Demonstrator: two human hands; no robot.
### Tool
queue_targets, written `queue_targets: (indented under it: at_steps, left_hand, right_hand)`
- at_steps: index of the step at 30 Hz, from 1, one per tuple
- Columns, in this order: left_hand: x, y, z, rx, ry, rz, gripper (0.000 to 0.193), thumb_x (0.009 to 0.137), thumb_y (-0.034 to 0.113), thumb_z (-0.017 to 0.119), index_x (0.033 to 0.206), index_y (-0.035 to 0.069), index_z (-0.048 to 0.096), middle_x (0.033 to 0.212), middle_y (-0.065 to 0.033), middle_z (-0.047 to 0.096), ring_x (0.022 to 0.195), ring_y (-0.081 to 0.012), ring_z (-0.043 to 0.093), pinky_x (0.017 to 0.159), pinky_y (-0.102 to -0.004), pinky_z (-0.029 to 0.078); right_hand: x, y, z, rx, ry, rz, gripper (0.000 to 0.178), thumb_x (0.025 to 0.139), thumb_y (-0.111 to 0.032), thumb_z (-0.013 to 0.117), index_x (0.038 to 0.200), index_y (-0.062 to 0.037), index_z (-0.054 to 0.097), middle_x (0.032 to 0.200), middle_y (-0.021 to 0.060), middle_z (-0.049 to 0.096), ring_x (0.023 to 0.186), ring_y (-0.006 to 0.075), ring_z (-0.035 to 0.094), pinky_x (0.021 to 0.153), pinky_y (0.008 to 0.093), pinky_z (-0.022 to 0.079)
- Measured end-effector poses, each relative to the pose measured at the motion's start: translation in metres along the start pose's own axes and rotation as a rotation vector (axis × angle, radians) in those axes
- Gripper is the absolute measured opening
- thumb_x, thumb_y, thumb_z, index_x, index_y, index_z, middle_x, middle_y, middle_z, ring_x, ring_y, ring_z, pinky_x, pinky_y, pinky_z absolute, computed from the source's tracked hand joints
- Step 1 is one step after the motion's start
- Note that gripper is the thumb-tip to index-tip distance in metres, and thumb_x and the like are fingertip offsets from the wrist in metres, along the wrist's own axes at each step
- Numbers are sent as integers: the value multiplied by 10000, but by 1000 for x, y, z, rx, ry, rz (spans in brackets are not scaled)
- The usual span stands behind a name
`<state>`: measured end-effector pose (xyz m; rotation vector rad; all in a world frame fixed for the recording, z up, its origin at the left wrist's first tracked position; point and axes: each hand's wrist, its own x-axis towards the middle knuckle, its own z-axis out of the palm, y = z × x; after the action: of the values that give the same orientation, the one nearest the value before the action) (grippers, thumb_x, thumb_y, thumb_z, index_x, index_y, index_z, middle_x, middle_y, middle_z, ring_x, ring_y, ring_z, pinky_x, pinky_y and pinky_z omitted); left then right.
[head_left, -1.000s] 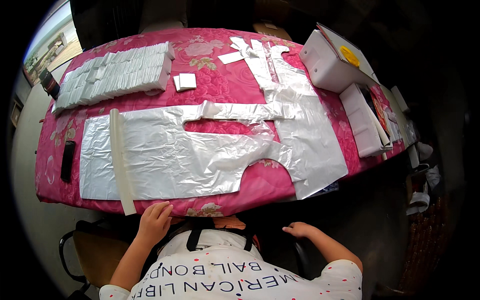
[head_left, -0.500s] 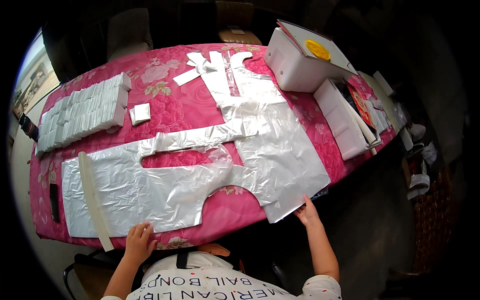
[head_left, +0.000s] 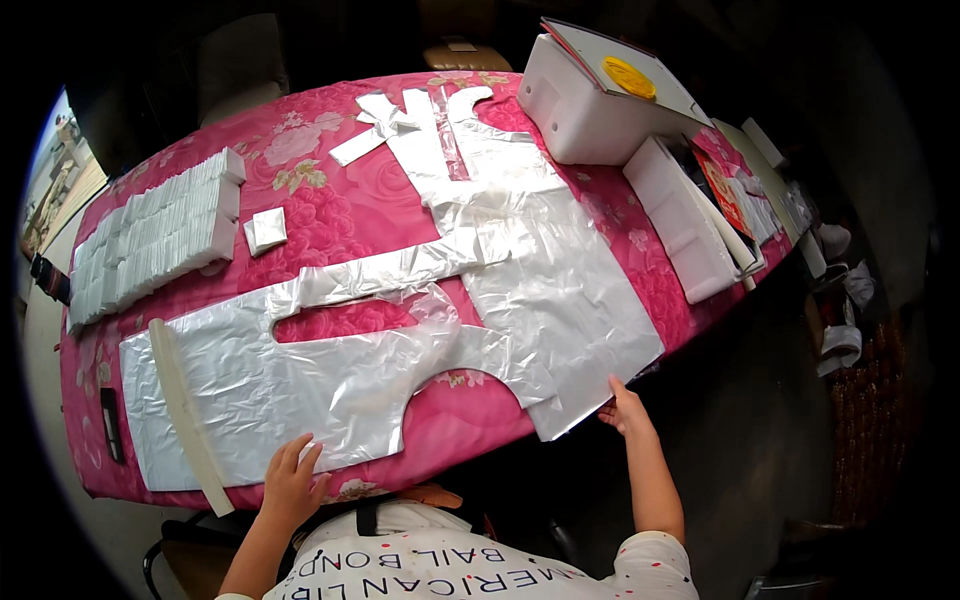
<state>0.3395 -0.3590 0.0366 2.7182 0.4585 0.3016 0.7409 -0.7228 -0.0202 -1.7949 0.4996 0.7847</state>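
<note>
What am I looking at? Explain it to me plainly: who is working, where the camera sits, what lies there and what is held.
No machine here: a person works bare-handed. The camera sits on their head, looking down; its fisheye lens bends straight edges.

On the pink flowered tablecloth lie a left plastic sheet and a right plastic sheet, both shiny with cut-outs. A pale strip crosses the left one. Beyond are white folded pieces in rows.

The left hand is open at its sheet's near edge, holding nothing visible. The right hand is at the other's near edge; whether it grips, I cannot tell.
</note>
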Motion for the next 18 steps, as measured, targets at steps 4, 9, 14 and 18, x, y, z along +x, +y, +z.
queue_targets:
  at_steps: [4,9,14,18]
  left_hand:
    - [18,12,13,-35,-37,80,475,665,117,683,1109,30,539,1206,-141,484,1057,-331,489,879,-406,427]
    - [49,35,19,-55,-66,272,470,690,123,665,1132,42,525,1217,-130,478,1066,-309,490,883,-400,425]
    - [84,56,15,-83,-85,349,459,726,126,635,1159,41,508,1228,-127,472,1078,-293,485,897,-392,415]
    - [93,58,20,-75,-70,360,474,728,125,627,1177,39,503,1251,-127,456,1090,-290,476,903,-391,409]
  right_hand:
    - [-15,12,16,24,50,-234,356,858,-385,550,1036,-77,549,891,49,607,779,168,586,667,335,469]
    - [-13,-13,27,718,-329,-214,424,864,-266,554,1190,-8,470,1110,97,578,1005,230,563,840,365,467]
    - [19,-23,13,456,-237,-260,445,832,-167,539,1205,55,444,1163,173,541,1071,292,531,946,393,404]
    - [6,-49,-3,467,-202,-427,433,794,-108,557,1170,86,463,1095,158,566,984,277,566,864,375,451]
